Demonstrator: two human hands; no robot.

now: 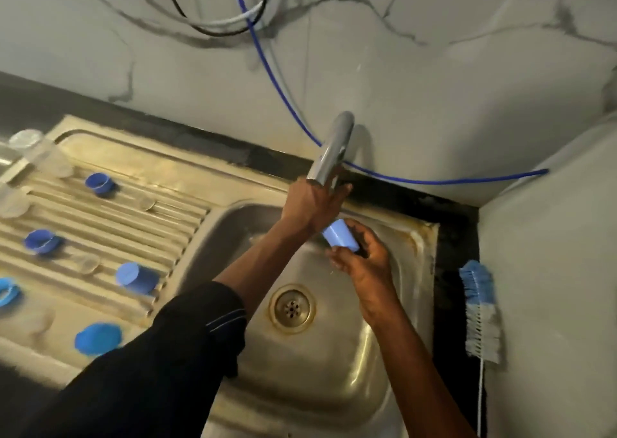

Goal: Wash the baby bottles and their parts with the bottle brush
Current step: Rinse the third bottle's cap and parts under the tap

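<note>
While right hand (pixel 364 259) grips 1 blue cap (pixel 340 237) over sink (pixel 334 370), I note left hand (pixel 312 205), fingers straight, touching tap (pixel 332 148).

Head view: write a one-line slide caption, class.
Right hand holds a blue cap over the sink; left hand at the tap; brush lies aside.

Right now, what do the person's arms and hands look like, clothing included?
Both hands are bare, left hand and right hand alike: no gloves, no ring or watch visible. The left arm wears a black sleeve pushed up the forearm, with thin pale stripes near its cuff. The right forearm shows no sleeve.
</note>
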